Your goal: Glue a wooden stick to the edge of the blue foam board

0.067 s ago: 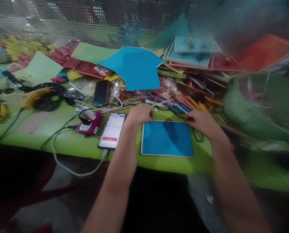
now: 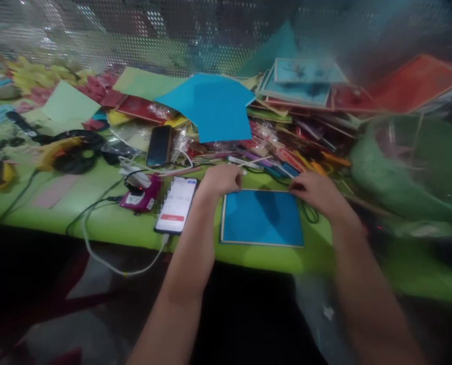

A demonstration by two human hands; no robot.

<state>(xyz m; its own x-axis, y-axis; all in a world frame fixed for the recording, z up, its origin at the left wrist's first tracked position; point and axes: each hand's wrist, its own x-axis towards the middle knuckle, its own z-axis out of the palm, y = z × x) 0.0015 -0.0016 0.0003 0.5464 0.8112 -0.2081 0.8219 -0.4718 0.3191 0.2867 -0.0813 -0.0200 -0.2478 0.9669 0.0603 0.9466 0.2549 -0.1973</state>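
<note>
A blue rectangular card (image 2: 262, 220) with a thin pale border lies flat on the green table in front of me. My left hand (image 2: 223, 180) is closed at its far left corner, the fingers curled down and partly hidden behind the hand. At the far right corner my right hand (image 2: 315, 190) is closed too, thumb and fingertips pinched together on the edge. A dark shadow falls across the card between the hands. Just beyond its far edge lies a thin pale stick (image 2: 254, 161).
A lit phone (image 2: 177, 205) on a white cable lies left of my left forearm, beside a purple plug adapter (image 2: 138, 197). A dark phone (image 2: 159, 146), blue paper (image 2: 224, 109), markers and stacked cards crowd the back. A green basin (image 2: 408, 167) stands at right; a yellow-handled glue gun (image 2: 61, 149) lies left.
</note>
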